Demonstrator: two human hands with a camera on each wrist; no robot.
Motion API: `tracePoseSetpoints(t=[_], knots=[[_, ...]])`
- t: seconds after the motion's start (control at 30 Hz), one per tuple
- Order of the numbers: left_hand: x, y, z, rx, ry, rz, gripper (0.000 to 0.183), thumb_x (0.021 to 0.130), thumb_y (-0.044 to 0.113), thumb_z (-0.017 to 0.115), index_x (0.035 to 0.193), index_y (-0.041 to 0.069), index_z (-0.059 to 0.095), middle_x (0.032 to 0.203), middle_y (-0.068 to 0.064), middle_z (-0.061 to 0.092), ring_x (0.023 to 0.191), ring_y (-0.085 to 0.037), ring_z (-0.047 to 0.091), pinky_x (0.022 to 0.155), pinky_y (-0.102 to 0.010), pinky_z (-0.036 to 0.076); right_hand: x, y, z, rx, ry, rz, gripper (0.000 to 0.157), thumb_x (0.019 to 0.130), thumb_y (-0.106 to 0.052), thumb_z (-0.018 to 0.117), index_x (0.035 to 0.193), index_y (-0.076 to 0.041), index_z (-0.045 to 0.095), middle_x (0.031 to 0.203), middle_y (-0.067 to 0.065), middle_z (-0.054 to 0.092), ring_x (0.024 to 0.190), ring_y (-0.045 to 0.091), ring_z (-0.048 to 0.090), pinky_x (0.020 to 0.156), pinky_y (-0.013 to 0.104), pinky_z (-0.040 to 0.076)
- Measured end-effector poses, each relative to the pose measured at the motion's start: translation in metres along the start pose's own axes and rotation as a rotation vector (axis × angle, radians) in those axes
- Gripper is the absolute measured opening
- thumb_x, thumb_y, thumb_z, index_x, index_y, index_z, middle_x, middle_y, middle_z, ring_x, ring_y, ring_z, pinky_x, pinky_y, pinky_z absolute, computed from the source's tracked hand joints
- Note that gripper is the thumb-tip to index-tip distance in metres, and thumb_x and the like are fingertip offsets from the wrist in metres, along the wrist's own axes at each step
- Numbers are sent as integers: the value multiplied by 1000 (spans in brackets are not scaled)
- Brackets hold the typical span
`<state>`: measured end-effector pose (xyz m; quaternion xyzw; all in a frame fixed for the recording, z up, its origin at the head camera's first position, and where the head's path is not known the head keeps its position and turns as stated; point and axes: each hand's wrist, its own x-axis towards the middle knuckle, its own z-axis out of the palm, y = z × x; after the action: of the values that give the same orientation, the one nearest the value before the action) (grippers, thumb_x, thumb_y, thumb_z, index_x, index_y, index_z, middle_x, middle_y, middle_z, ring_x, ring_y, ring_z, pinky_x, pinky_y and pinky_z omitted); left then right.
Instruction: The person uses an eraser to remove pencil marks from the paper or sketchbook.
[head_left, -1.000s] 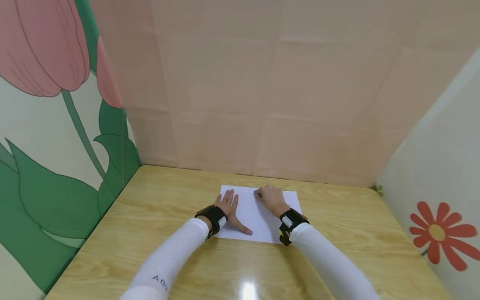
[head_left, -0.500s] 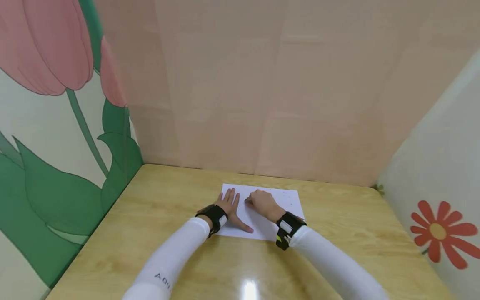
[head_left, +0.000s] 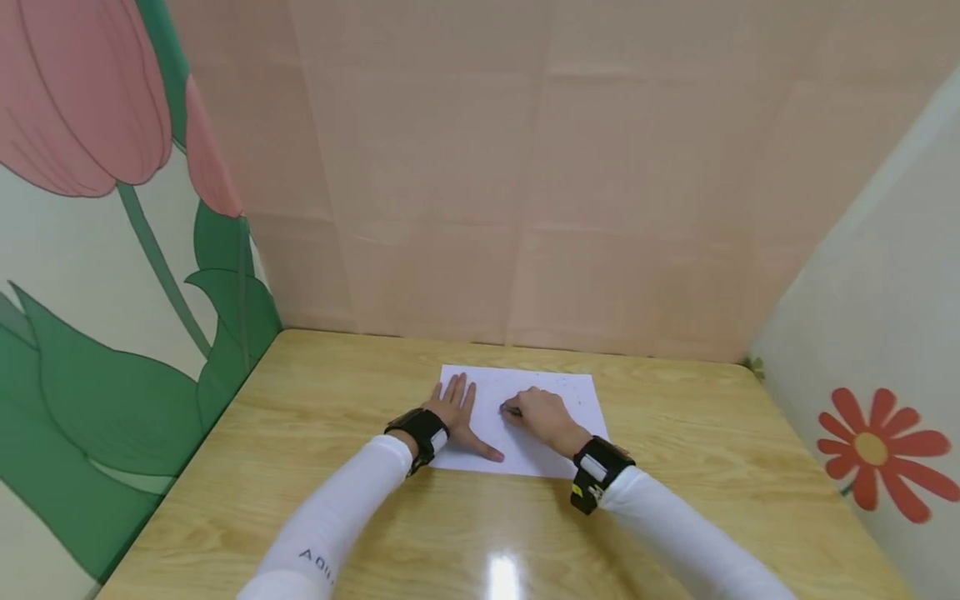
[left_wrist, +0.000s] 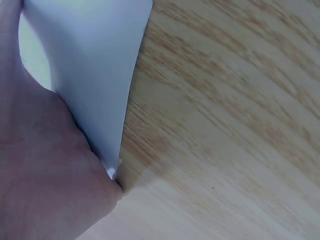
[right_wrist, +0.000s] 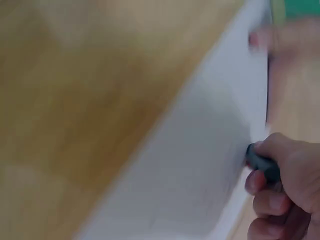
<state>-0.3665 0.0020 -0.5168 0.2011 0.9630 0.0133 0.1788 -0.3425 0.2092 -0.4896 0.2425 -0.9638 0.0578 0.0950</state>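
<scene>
A white sheet of paper (head_left: 495,383) lies on the table, with small dark specks scattered toward its upper right. My left hand (head_left: 457,418) rests flat on its left part, fingers spread and thumb stretched toward the middle. In the left wrist view the hand (left_wrist: 47,165) lies along the edge of the paper (left_wrist: 97,60). Near the sheet's centre my right hand (head_left: 546,415) grips a small dark eraser (right_wrist: 265,165) between thumb and curled fingers, low over the paper. Most of the eraser is hidden by the fingers. The right wrist view is blurred.
The wood-grain table (head_left: 352,517) extends around the sheet on all sides. A plain pinkish-beige covering (head_left: 525,183) stands behind it. Painted walls flank it, with tulips (head_left: 82,108) at left and a red flower (head_left: 870,450) at right.
My right hand has moved left and toward me across the paper with the eraser, then a little back to the right. The left hand has stayed in place on the sheet.
</scene>
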Motion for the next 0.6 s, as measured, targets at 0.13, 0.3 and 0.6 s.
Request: tracePoseSetpoints(t=[0.13,0.3,0.6], knots=[[0,-12,0,-23,-3,45,152,58,98,62,164,18,-12,171,-8,-22,159,-23,-19,130,-44,-7,-7,24,-4,-37,15,162,14,93,-21,76,84,-12,79,71,5,72,62,15,62,53,41,55],[-3,-23,-5,-37,-39,117,151,60,94,66,164,18,-12,170,-8,-22,159,-23,-19,130,-42,-6,-14,34,-4,-29,11,178,18,95,-21,74,83,-6,76,68,8,69,58,15,56,49,37,51],[-20,-29,-8,-55,-15,121,150,61,97,61,165,14,-9,172,-9,-18,160,-24,-15,130,-44,-4,-26,25,-11,38,47,-1,11,94,-21,75,91,-12,81,81,3,77,71,15,70,57,35,56]])
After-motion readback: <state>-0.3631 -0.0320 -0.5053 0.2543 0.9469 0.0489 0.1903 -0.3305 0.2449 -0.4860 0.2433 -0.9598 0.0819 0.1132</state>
